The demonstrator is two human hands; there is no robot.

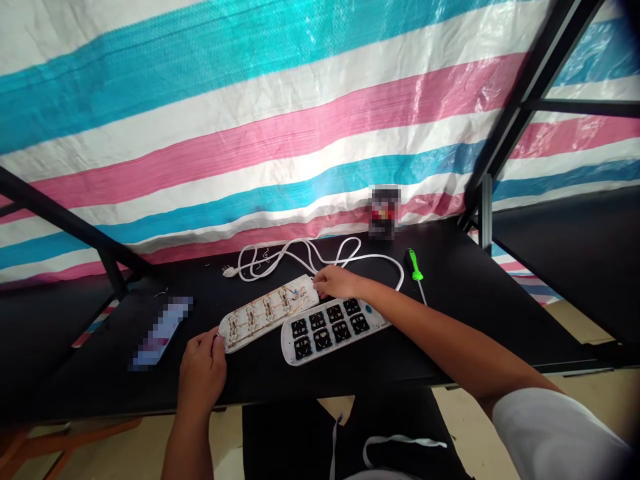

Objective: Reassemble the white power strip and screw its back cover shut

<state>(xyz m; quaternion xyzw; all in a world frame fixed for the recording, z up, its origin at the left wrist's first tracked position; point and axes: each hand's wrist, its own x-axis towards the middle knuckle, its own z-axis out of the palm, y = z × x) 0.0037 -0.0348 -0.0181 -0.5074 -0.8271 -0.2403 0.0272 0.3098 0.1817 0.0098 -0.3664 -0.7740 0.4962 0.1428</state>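
Note:
An opened power strip lies on the black table in two white halves. The half with metal contacts and wires [265, 312] faces up, tilted at an angle across the table. My left hand [204, 363] grips its left end between thumb and fingers. At its other end, by the cord entry, my right hand [334, 283] has its fingers closed on the edge; the fingertips are partly hidden. The other half [285, 343], with several black socket inserts, lies in front, under my right forearm. A white power cord [300, 248] loops behind, its plug [229, 271] at the left.
A green-handled screwdriver [414, 265] lies to the right of the cord. At the left is a blurred phone-like flat object [163, 333]. A blurred dark item [384, 213] stands at the back against the striped sheet [300, 153]. Black metal frame bars [520, 113] rise at both sides.

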